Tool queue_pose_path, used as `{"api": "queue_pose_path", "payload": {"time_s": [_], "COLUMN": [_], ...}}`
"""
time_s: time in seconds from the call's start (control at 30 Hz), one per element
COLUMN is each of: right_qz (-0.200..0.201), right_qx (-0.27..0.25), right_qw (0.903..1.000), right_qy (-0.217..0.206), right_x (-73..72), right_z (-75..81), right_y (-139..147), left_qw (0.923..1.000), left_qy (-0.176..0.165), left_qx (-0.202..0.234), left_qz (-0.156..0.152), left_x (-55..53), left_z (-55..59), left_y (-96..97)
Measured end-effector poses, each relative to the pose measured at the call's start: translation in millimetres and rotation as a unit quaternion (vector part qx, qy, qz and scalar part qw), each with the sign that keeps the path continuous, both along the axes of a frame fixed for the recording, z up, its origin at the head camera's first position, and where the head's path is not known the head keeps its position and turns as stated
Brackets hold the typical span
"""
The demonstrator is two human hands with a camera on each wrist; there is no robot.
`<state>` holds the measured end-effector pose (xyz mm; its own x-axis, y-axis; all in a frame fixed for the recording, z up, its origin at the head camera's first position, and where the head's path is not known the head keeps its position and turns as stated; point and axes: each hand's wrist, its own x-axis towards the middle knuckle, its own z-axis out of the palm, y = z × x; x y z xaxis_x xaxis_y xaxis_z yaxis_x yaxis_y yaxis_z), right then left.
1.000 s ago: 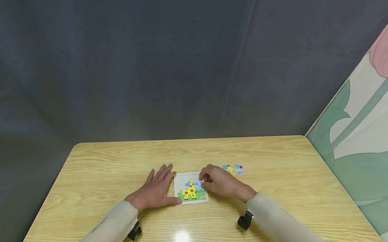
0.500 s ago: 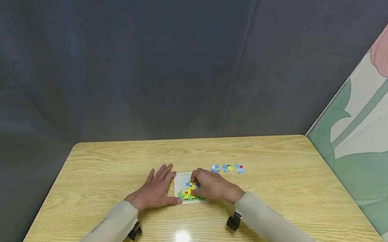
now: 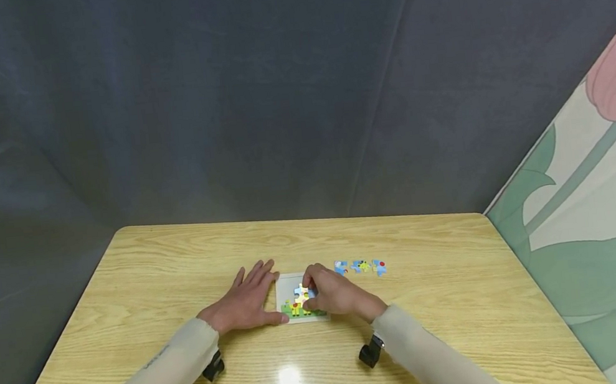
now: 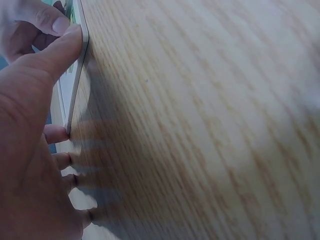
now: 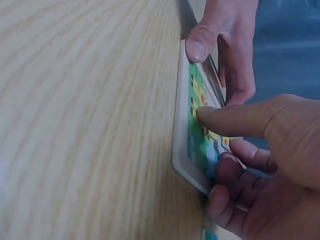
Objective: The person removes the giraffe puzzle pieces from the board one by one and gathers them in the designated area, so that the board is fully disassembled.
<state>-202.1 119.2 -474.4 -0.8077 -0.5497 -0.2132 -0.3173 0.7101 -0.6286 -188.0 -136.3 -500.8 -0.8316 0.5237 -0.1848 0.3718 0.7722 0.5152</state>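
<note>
A white-framed jigsaw puzzle [image 3: 289,281] lies on the table, its lower part filled with green and a yellow giraffe, its upper part bare white. My left hand [image 3: 246,302] rests at its left side with fingers spread. In the left wrist view, the left thumb [image 4: 62,50] presses on the frame's corner. My right hand [image 3: 336,290] is over the puzzle's right side. Between its thumb and fingers it pinches a yellow-and-blue puzzle piece [image 3: 300,293], which looks tilted up from the board. The right fingers hide part of the picture.
Three loose puzzle pieces lie right of the frame: a blue one with white and red [image 3: 341,267], a yellow-and-blue one [image 3: 361,266] and a blue one with a red spot [image 3: 380,266]. A dark curtain [image 3: 275,95] hangs behind the wooden table [image 3: 179,255].
My right hand has moved left from the puzzle's right edge onto its middle, uncovering a loose piece. A giraffe piece there has since tilted and caught the light. The left hand stays put.
</note>
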Motion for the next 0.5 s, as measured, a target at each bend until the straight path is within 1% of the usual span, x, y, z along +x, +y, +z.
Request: {"api": "queue_pose_path", "payload": {"time_s": [0.1, 0.23, 0.37, 0.5], "right_qz": [0.0, -0.003, -0.003, -0.01], "right_qx": [-0.021, -0.071, -0.122, -0.161], "right_qw": [0.9998, 0.9975, 0.992, 0.9843], "right_qy": [0.004, -0.007, -0.032, -0.072], "right_x": [-0.4, -3.2, -7.1, -8.9], "right_z": [-3.2, -5.9, -7.7, -4.5], "right_y": [1.9, 5.8, 9.5, 10.3], "left_qw": [1.0, 0.9999, 0.9999, 0.9999], "left_qy": [-0.003, -0.007, -0.008, -0.007], "left_qx": [-0.001, -0.007, -0.012, -0.011], "left_qz": [0.001, 0.002, 0.004, 0.004], "left_x": [0.9, 2.0, 2.3, 2.0], "left_z": [4.4, 10.3, 12.2, 12.0], "left_y": [0.6, 2.1, 2.7, 2.9]}}
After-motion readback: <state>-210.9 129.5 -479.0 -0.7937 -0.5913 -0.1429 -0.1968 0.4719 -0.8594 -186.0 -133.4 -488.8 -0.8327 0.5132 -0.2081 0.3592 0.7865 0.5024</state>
